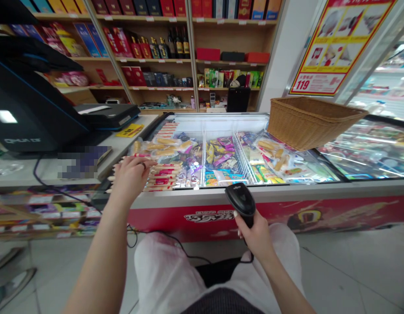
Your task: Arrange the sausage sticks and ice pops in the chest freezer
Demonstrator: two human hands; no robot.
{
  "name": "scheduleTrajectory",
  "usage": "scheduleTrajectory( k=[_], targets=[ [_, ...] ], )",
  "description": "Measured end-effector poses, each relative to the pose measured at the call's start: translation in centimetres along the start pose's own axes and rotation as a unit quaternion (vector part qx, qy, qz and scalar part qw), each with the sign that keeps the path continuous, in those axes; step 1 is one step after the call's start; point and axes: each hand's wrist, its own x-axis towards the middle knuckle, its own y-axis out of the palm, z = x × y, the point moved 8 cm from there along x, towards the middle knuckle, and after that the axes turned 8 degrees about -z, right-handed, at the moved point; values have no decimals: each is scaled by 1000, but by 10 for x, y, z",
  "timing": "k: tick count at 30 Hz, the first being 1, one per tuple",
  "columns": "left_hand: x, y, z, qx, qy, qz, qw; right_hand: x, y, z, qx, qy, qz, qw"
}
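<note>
My right hand is closed round the handle of a black barcode scanner, held above my knees in front of the freezer's red front. My left hand reaches onto a row of packaged sausage sticks lying on the freezer's left corner; its fingers rest curled on the packs, and whether they grip one is not visible. A ring shows on one finger.
The chest freezer holds several packs of ice cream under glass. A wicker basket sits on its right lid. A black till screen and counter stand on the left, wooden shelves of boxes and bottles behind.
</note>
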Motion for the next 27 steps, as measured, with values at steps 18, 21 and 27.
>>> scheduleTrajectory(
  k=[18, 21, 27],
  targets=[
    [92, 65, -292, -314, 199, 38, 928, 12, -39, -19, 22, 2, -67, 998],
    [115, 84, -336, -306, 218, 41, 926, 12, -46, -22, 23, 7, -78, 997],
    [137, 109, -383, -285, 247, 44, 925, 12, -53, -27, 27, 24, -86, 996]
  ],
)
